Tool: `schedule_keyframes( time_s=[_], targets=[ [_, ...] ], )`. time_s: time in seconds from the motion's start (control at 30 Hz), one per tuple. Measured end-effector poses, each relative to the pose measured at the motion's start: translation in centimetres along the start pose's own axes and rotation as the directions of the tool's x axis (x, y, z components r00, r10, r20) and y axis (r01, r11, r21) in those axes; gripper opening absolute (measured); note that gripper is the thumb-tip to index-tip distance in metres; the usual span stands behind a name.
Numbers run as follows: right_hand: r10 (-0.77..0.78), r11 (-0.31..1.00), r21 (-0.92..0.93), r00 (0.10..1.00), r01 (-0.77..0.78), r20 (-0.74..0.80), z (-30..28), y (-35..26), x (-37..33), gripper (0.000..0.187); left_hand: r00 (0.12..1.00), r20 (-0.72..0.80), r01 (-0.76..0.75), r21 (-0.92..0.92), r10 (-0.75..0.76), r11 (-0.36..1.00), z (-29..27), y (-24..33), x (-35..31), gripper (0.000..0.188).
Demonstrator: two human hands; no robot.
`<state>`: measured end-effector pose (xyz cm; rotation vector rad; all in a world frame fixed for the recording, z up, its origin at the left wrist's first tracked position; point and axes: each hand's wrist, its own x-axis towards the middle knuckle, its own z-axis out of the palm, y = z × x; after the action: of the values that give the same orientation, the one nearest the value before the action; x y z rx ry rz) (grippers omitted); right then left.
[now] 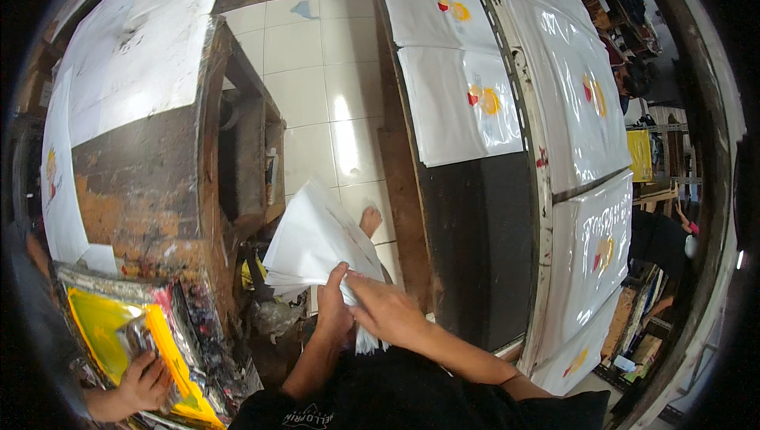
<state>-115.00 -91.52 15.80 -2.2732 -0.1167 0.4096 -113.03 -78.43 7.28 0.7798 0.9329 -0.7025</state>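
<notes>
A thick, fanned stack of white plastic sheets (313, 232) is in front of my body, its free end pointing up and to the left. My left hand (336, 311) grips the bunched lower end, thumb up. From the right side my right hand (385, 309) closes over the same bunched part, close against the left. Sheet ends poke out below the hands. Some faint colour shows on the stack's right face. Several similar glossy white sheets (459, 125), each printed with a yellow and red figure, lie in a row on the dark board (479, 232) to my right.
Beyond a metal rail (538, 216), more printed sheets (586, 220) lie. A stained wooden table (150, 184) stands left. Another person's hand (146, 382) rests on a yellow printing screen (103, 327) at lower left. A tiled floor (305, 97) runs between. Other people are at far right.
</notes>
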Motion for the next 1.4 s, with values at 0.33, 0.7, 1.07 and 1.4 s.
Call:
schedule_keyframes(
  time_s=[0.33,0.7,1.07,1.4],
  targets=[
    [0.584,0.741,0.635,0.678,-0.220,-0.446,-9.5,25.1,14.1,0.021,0.978,-0.070,-0.176,0.231,0.197,0.957,6.3,5.0,7.6,0.026],
    [0.032,0.803,-0.158,0.306,-0.575,-0.951,-32.0,63.5,13.5,0.033,0.992,-0.128,-0.018,-0.038,0.013,0.999,2.8,4.6,20.2,0.027],
    [0.759,0.545,0.125,0.424,-0.829,-0.494,-40.8,69.7,12.3,0.051,0.998,0.020,0.060,-0.190,-0.058,0.980,0.2,6.3,22.4,0.026],
    [0.840,0.378,-0.043,0.362,-0.925,-0.404,-41.4,66.2,14.3,0.046,0.935,-0.338,0.129,0.046,-0.106,0.991,3.2,8.0,22.4,0.020]
  ],
)
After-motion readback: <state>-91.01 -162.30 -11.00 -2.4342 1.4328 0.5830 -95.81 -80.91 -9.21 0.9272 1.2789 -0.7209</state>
